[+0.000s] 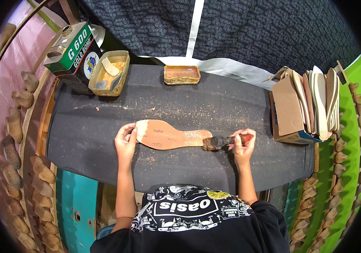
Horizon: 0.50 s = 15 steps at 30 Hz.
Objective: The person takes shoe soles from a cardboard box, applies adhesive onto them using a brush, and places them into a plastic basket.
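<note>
A tan shoe insole (161, 135) lies lengthwise over the dark tabletop, its broad toe end to the left and its narrow heel end to the right. My left hand (125, 143) pinches the toe end at its left edge, thumb on top. In my right hand (243, 151) is a brush (215, 143) with dark, crusted bristles and a reddish handle end. Its bristle tip touches or hovers just over the insole's heel; which of these I cannot tell. Pale, whitish patches mark the insole at the toe and along the heel part.
A shallow amber-stained dish (182, 75) stands at the far middle. Far left are a metal can (69, 57) and a yellowish tub (124, 82) with scraps. A cardboard box (288, 107) of upright insoles (320, 101) sits right. Shoe lasts (22, 99) line both sides; crumbs dot the dark cloth (180, 168).
</note>
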{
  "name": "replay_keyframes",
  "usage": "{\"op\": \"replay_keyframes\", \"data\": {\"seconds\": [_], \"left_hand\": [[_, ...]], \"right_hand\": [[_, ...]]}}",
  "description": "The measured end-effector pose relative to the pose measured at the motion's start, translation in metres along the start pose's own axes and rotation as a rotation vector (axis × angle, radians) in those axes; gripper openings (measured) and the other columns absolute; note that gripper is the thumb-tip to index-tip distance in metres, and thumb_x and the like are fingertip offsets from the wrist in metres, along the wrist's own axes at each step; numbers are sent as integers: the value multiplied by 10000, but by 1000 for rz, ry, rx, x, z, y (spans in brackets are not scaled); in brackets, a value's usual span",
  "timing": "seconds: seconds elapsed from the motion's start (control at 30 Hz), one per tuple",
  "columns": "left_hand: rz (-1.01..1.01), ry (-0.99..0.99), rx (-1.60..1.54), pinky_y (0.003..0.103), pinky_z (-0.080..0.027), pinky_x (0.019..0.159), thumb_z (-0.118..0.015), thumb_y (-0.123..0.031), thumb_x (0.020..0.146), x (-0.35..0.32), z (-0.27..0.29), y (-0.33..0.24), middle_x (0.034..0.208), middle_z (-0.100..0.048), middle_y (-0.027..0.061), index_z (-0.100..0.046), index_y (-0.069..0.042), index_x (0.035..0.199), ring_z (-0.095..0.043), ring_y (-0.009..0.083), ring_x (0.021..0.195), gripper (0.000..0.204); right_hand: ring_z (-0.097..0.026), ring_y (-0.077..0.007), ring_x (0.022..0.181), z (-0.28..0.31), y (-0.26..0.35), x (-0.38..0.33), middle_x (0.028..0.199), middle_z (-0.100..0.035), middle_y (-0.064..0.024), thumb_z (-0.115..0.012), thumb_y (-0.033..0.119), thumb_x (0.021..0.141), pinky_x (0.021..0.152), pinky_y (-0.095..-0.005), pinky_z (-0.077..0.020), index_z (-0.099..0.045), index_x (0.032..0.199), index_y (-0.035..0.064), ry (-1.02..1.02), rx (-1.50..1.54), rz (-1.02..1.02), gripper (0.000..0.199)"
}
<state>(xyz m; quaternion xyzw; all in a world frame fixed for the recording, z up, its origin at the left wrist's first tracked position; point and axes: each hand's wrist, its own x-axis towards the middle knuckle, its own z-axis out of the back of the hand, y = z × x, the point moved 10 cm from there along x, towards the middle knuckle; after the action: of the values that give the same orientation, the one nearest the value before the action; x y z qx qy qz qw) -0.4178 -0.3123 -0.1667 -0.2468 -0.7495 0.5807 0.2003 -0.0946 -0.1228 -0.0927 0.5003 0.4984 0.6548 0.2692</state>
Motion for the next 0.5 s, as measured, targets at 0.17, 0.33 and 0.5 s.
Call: {"op": "replay_keyframes", "data": {"seconds": [0.17, 0.33, 0.5], "left_hand": [[-3, 7, 29, 152, -429, 523, -514, -10, 786, 0, 0, 2, 891, -543, 69, -504, 43, 932, -503, 35, 636, 156], [7, -2, 39, 150, -420, 542, -514, -9, 785, 0, 0, 4, 890, -544, 66, -509, 45, 926, -502, 37, 641, 151], [-17, -4, 37, 155, -420, 575, -515, -3, 783, 0, 1, 1, 895, -543, 71, -508, 50, 919, -505, 42, 661, 146]], "right_hand": [[-446, -85, 472, 14, 3, 4, 749, -489, -111, -467, 58, 810, 388, -170, -395, -312, 920, 73, -52, -13, 20, 191], [-473, -76, 522, -14, -4, -2, 768, -501, -98, -474, 55, 813, 403, -163, -400, -325, 931, 64, -79, 165, -43, 190], [-463, -77, 502, -4, -9, 2, 774, -501, -104, -467, 57, 815, 399, -160, -398, -321, 937, 63, -43, 82, -35, 191]]}}
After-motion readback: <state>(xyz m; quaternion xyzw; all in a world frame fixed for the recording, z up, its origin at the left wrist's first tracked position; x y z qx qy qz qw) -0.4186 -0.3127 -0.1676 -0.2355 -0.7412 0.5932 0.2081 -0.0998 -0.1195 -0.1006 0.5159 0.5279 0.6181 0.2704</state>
